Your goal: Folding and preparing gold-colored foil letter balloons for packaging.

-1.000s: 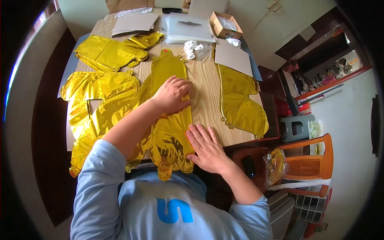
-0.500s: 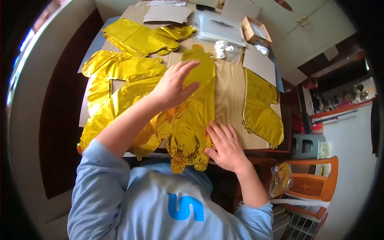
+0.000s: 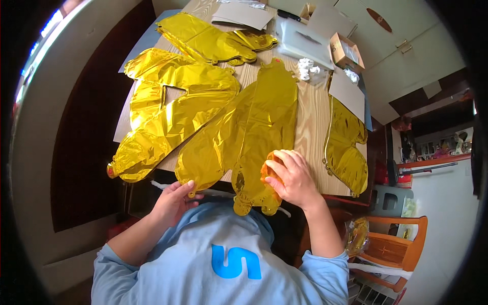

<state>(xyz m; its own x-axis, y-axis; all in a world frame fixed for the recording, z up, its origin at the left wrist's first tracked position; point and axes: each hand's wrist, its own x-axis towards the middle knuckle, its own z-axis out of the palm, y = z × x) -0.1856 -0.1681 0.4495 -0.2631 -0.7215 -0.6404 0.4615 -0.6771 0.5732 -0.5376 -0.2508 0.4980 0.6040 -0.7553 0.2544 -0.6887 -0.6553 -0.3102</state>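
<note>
The left hand [image 3: 175, 202] pinches a near-edge tab of the gold foil piece [image 3: 267, 109] between thumb and finger; the right hand [image 3: 296, 178] curls over its right side, whether gripping I cannot tell. The foil lies on the wood-grained table [image 3: 311, 124], its near end overhanging, with a clear plastic stack [image 3: 300, 39] beyond. Rightward stand a wooden chair [image 3: 385, 250] and pale cabinets [image 3: 414, 33].

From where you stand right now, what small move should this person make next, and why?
Perhaps ease the left hand gently outward, drawing the middle gold foil sheet flatter while the right hand steadies it. The left hand pinches the sheet's near left lobe, the right hand is on its near right part, and its near end looks crinkled and overhangs the table.
</note>
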